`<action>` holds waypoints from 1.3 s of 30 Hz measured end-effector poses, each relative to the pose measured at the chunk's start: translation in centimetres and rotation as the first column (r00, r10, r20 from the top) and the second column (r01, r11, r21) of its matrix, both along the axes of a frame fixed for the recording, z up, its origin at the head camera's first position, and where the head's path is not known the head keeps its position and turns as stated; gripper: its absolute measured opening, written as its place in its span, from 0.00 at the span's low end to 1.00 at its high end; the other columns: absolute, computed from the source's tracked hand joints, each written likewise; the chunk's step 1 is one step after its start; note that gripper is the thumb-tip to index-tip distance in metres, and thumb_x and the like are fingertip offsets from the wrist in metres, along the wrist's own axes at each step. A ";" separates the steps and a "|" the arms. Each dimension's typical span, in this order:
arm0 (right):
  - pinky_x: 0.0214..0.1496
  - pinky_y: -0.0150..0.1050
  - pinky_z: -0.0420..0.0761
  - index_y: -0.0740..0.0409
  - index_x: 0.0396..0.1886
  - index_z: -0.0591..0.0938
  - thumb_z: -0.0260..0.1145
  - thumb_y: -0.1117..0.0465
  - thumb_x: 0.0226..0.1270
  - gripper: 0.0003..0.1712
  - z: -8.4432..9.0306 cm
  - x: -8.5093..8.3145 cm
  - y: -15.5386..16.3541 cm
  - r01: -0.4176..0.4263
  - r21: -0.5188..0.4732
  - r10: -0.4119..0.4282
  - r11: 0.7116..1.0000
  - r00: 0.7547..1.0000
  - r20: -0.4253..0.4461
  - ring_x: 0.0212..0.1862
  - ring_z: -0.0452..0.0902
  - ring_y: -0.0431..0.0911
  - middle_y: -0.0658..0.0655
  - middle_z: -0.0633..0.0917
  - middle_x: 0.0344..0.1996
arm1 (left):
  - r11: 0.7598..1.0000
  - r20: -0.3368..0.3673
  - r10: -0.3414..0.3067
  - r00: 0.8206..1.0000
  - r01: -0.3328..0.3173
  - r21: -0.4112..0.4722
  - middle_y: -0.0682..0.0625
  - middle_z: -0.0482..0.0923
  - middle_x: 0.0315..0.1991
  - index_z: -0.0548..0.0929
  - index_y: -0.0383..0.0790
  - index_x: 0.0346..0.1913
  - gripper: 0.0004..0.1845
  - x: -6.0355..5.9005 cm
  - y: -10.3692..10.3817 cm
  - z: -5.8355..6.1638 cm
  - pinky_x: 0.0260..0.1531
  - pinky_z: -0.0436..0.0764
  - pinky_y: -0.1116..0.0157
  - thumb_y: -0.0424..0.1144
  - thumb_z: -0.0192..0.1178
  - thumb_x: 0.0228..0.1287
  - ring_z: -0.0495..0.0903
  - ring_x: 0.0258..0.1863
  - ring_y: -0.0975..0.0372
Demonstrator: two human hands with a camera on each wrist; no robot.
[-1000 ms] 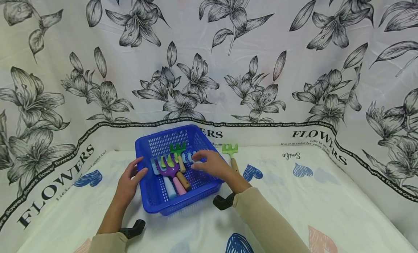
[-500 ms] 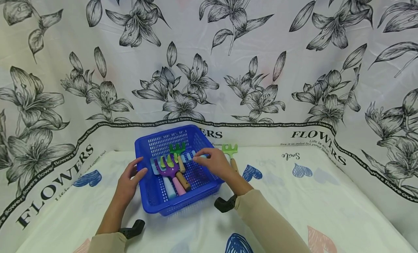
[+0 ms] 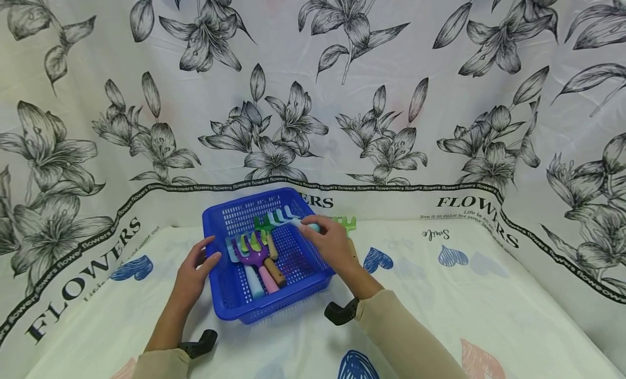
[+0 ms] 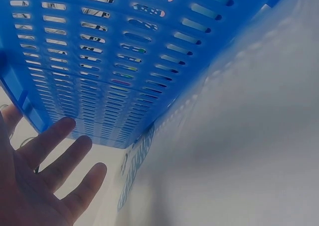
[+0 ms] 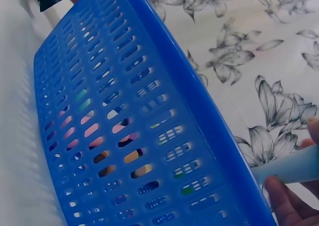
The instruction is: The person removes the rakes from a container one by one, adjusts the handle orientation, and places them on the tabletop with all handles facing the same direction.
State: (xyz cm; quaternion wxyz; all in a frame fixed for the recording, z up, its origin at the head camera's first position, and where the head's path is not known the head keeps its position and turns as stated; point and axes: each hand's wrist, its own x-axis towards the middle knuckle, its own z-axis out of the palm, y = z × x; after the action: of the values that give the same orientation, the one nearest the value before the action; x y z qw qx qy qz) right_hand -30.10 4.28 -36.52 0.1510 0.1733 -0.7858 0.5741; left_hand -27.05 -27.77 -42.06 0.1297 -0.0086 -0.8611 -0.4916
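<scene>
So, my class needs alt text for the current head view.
A right hand holds a light-blue rake over a blue basket of colorful tools; the left hand is at the basket's rim. A light-green rake lies outside.

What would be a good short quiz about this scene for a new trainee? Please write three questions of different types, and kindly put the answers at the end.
1. What does the right grip hold?
2. True or false: no rake is outside the blue basket.
3. Fill in the gap: the handle of the purple rake is ____.

Key:
1. A light-blue rake, by its handle.
2. False; a light-green rake is outside it, to its right.
3. Pink.
</scene>
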 end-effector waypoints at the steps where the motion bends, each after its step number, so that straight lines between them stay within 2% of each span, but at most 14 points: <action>1: 0.43 0.39 0.83 0.47 0.46 0.86 0.67 0.52 0.67 0.11 0.0 0.0 0.0 0.006 -0.025 -0.006 1.000 1.000 -0.007 0.42 0.78 0.46 0.50 0.83 0.47 | 1.000 0.000 0.001 1.000 -0.001 0.001 0.36 0.56 0.73 0.55 0.51 0.76 0.39 0.0 0.0 0.0 0.59 0.62 0.35 0.62 0.49 0.69 0.59 0.68 0.38; 7: 0.45 0.36 0.81 0.51 0.48 0.86 0.68 0.52 0.66 0.14 -0.1 0.1 0.1 0.046 -0.113 -0.056 0.993 0.994 -0.091 0.46 0.78 0.44 0.49 0.83 0.51 | 1.000 0.004 -0.001 1.000 0.001 0.005 0.36 0.55 0.73 0.54 0.51 0.76 0.39 0.1 -0.1 0.1 0.59 0.62 0.35 0.63 0.49 0.69 0.58 0.68 0.38; 10: 0.43 0.32 0.80 0.56 0.48 0.86 0.69 0.55 0.66 0.14 -0.1 0.2 0.1 0.054 -0.161 -0.078 0.985 0.986 -0.147 0.45 0.78 0.47 0.52 0.84 0.50 | 1.000 0.009 0.000 1.000 -0.001 0.007 0.36 0.55 0.73 0.54 0.51 0.77 0.39 0.2 0.0 0.1 0.59 0.62 0.35 0.63 0.50 0.68 0.58 0.68 0.38; 12: 0.46 0.31 0.79 0.60 0.48 0.86 0.69 0.59 0.65 0.14 -0.1 0.4 0.2 0.057 -0.199 -0.096 0.978 0.976 -0.193 0.48 0.79 0.49 0.55 0.84 0.50 | 1.000 0.010 -0.001 1.000 0.001 0.008 0.36 0.56 0.73 0.55 0.51 0.76 0.39 0.2 0.0 0.1 0.59 0.62 0.35 0.62 0.50 0.68 0.59 0.68 0.38; 16: 0.50 0.33 0.80 0.69 0.45 0.84 0.68 0.68 0.64 0.12 1.1 1.7 0.2 0.060 -0.269 -0.130 0.961 0.959 -0.253 0.52 0.79 0.54 0.64 0.83 0.50 | 1.000 0.003 -0.004 1.000 0.004 0.007 0.35 0.57 0.72 0.56 0.50 0.76 0.39 0.1 0.1 0.2 0.59 0.62 0.35 0.62 0.50 0.69 0.59 0.68 0.38; 17: 0.52 0.38 0.80 0.71 0.45 0.84 0.68 0.70 0.63 0.12 1.5 2.1 0.3 0.049 -0.289 -0.129 0.956 0.956 -0.264 0.54 0.78 0.55 0.66 0.82 0.50 | 1.000 0.003 -0.003 1.000 0.003 0.005 0.35 0.57 0.72 0.56 0.50 0.76 0.39 0.1 0.1 0.2 0.59 0.61 0.35 0.62 0.50 0.69 0.59 0.68 0.38; 19: 0.52 0.42 0.81 0.74 0.45 0.83 0.67 0.72 0.63 0.12 2.0 2.8 0.5 0.041 -0.314 -0.132 0.949 0.952 -0.275 0.53 0.78 0.57 0.69 0.81 0.50 | 1.000 0.005 -0.002 1.000 0.002 0.006 0.34 0.57 0.72 0.56 0.50 0.76 0.39 0.0 0.1 0.2 0.59 0.61 0.35 0.62 0.50 0.69 0.59 0.68 0.38; 22: 0.50 0.40 0.82 0.74 0.46 0.82 0.66 0.72 0.64 0.12 2.0 3.0 1.0 0.037 -0.336 -0.141 0.941 0.946 -0.291 0.51 0.80 0.56 0.70 0.81 0.49 | 1.000 0.006 -0.004 1.000 0.004 0.008 0.34 0.58 0.71 0.56 0.50 0.76 0.38 -0.1 0.1 0.2 0.60 0.61 0.35 0.62 0.51 0.69 0.60 0.68 0.38; 23: 0.49 0.40 0.82 0.74 0.46 0.82 0.66 0.72 0.63 0.12 1.6 2.6 1.2 0.032 -0.346 -0.142 0.938 0.945 -0.296 0.49 0.80 0.54 0.70 0.81 0.50 | 1.000 0.006 -0.005 1.000 0.005 0.009 0.34 0.58 0.71 0.56 0.50 0.76 0.38 -0.1 0.2 0.2 0.60 0.61 0.35 0.62 0.51 0.69 0.60 0.68 0.38; 26: 0.46 0.31 0.81 0.72 0.47 0.83 0.67 0.71 0.64 0.13 0.5 1.5 2.1 0.050 -0.359 -0.158 0.932 0.947 -0.279 0.46 0.80 0.48 0.69 0.81 0.50 | 1.000 0.005 -0.006 1.000 0.006 0.008 0.35 0.58 0.72 0.56 0.50 0.76 0.38 -0.1 0.1 0.2 0.60 0.62 0.35 0.62 0.51 0.69 0.60 0.68 0.39; 29: 0.42 0.28 0.81 0.68 0.47 0.84 0.68 0.69 0.64 0.13 -0.6 0.3 3.1 0.080 -0.377 -0.182 0.923 0.953 -0.242 0.42 0.79 0.42 0.66 0.82 0.50 | 1.000 0.008 -0.006 1.000 0.006 0.006 0.35 0.57 0.72 0.55 0.51 0.76 0.39 0.0 0.0 0.2 0.59 0.62 0.35 0.62 0.50 0.68 0.59 0.68 0.38; 32: 0.35 0.23 0.78 0.64 0.46 0.85 0.69 0.66 0.63 0.12 -0.9 0.0 4.1 0.136 -0.373 -0.227 0.918 0.951 -0.211 0.35 0.76 0.38 0.61 0.83 0.47 | 1.000 0.005 -0.008 1.000 0.008 0.008 0.35 0.57 0.72 0.55 0.51 0.76 0.39 0.0 -0.1 0.3 0.59 0.62 0.35 0.62 0.50 0.68 0.59 0.68 0.38; 35: 0.24 0.23 0.69 0.61 0.46 0.86 0.70 0.64 0.64 0.11 -1.1 0.0 5.1 0.189 -0.347 -0.268 0.919 0.943 -0.197 0.26 0.69 0.37 0.59 0.83 0.41 | 1.000 0.000 -0.009 1.000 0.009 0.003 0.35 0.56 0.72 0.55 0.51 0.76 0.38 -0.1 -0.1 0.3 0.60 0.61 0.35 0.62 0.50 0.69 0.59 0.68 0.38; 39: 0.26 0.22 0.71 0.62 0.46 0.86 0.69 0.64 0.65 0.12 -1.6 0.2 6.3 0.221 -0.320 -0.286 0.921 0.942 -0.173 0.28 0.69 0.37 0.60 0.82 0.40 | 1.000 0.003 -0.010 1.000 0.010 -0.002 0.35 0.56 0.73 0.55 0.51 0.76 0.38 -0.1 0.0 0.2 0.59 0.61 0.35 0.62 0.50 0.69 0.59 0.68 0.38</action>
State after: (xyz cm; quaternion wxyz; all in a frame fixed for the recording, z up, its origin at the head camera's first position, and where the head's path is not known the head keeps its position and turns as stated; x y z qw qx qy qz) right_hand -29.87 10.58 -38.07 0.3332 0.1065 -0.6856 0.6384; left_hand -27.10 -27.79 -41.84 0.1259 -0.0122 -0.8617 -0.4915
